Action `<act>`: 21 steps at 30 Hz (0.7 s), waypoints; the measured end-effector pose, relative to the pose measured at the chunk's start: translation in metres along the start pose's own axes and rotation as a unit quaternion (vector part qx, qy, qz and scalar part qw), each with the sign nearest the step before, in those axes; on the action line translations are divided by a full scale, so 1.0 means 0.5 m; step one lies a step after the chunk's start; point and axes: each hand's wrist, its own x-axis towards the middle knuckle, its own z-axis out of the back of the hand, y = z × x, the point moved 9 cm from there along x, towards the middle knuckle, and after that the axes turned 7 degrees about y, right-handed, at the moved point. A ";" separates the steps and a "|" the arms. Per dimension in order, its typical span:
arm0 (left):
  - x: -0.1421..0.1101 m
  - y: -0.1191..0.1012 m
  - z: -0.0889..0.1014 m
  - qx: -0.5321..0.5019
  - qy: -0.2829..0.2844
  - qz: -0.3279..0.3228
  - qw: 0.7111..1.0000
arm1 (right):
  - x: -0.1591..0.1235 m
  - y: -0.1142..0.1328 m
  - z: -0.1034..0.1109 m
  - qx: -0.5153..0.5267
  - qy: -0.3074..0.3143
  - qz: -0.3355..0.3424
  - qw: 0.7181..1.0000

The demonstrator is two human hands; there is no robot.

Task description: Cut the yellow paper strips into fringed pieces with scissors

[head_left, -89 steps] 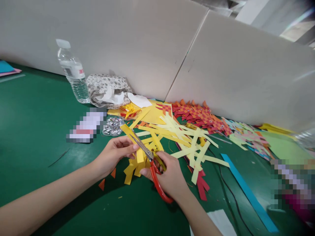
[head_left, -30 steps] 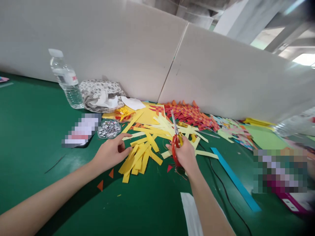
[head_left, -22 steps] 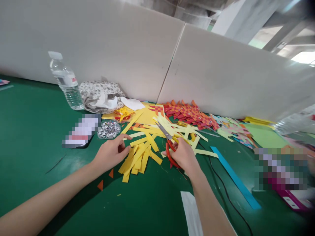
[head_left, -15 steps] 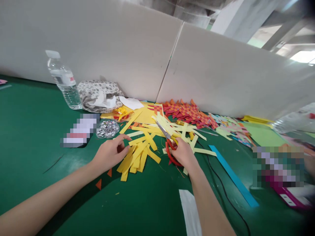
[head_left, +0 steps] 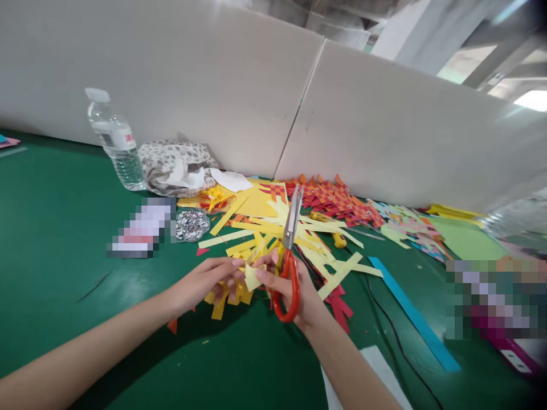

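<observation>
Holding: right hand (head_left: 294, 287) grips red-handled scissors (head_left: 289, 250), blades shut, pointing up.
Pinching: both hands' fingertips (head_left: 260, 277) close on 1 pale yellow strip (head_left: 252, 277).
Left hand (head_left: 209, 282): over yellow strips (head_left: 231, 293), just below its fingers.

a clear water bottle (head_left: 114, 139) stands far left on the green table (head_left: 51, 228), a patterned cloth (head_left: 177, 165) just right of it. near them sits a dish of googly eyes (head_left: 191, 224). woven red-orange paper fish (head_left: 337, 199) lie along the grey partition (head_left: 384, 125); a blue strip (head_left: 414, 316) lies right.
</observation>
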 end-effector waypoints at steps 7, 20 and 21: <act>0.006 0.024 0.018 -0.117 -0.027 0.023 0.992 | -0.007 -0.023 -0.031 0.002 0.076 -0.061 0.995; 0.002 -0.016 0.005 -0.032 0.022 -0.042 0.998 | -0.003 -0.021 -0.021 0.055 0.058 -0.052 0.995; 0.002 -0.014 0.006 -0.019 0.017 -0.042 0.999 | -0.003 -0.023 -0.021 0.060 0.064 -0.051 0.995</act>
